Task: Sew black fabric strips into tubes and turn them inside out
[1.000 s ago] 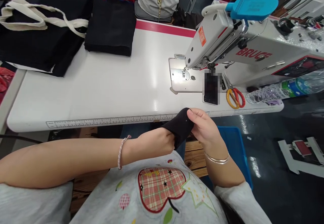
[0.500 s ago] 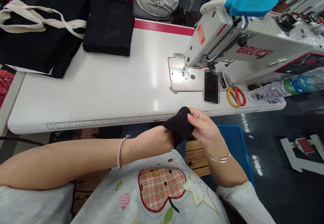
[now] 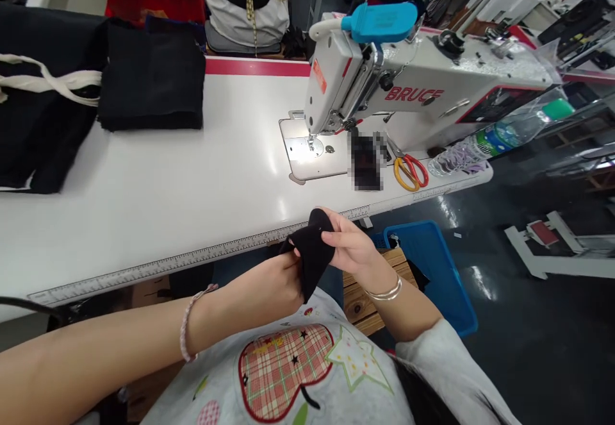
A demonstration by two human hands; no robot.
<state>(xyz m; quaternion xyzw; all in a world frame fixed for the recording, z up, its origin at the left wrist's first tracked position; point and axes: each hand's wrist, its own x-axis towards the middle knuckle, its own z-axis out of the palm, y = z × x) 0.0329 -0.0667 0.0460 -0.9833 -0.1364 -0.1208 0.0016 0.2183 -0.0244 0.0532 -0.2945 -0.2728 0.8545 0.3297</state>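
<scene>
A small piece of black cloth [image 3: 314, 249] is held between both hands, just in front of the table's near edge and above my lap. My right hand [image 3: 350, 245] pinches its upper right side, thumb on the near face. On the other side, my left hand [image 3: 283, 282] grips the cloth with curled fingers, the tips partly covered by it. Beyond the hands stands a white sewing machine [image 3: 375, 85], its needle above the metal plate [image 3: 300, 162] and apart from the cloth.
Stacked black fabric [image 3: 151, 79] and black pieces with cream straps [image 3: 57, 82] lie at the table's left. Right of the needle are a pixelated dark object [image 3: 366, 163], scissors [image 3: 410, 173] and a plastic bottle [image 3: 494, 140]. A blue bin [image 3: 432, 265] sits below.
My left hand has drawn back partway out of the cloth, so more of its fingers show. My right hand keeps its pinch. The view has shifted to the right.
</scene>
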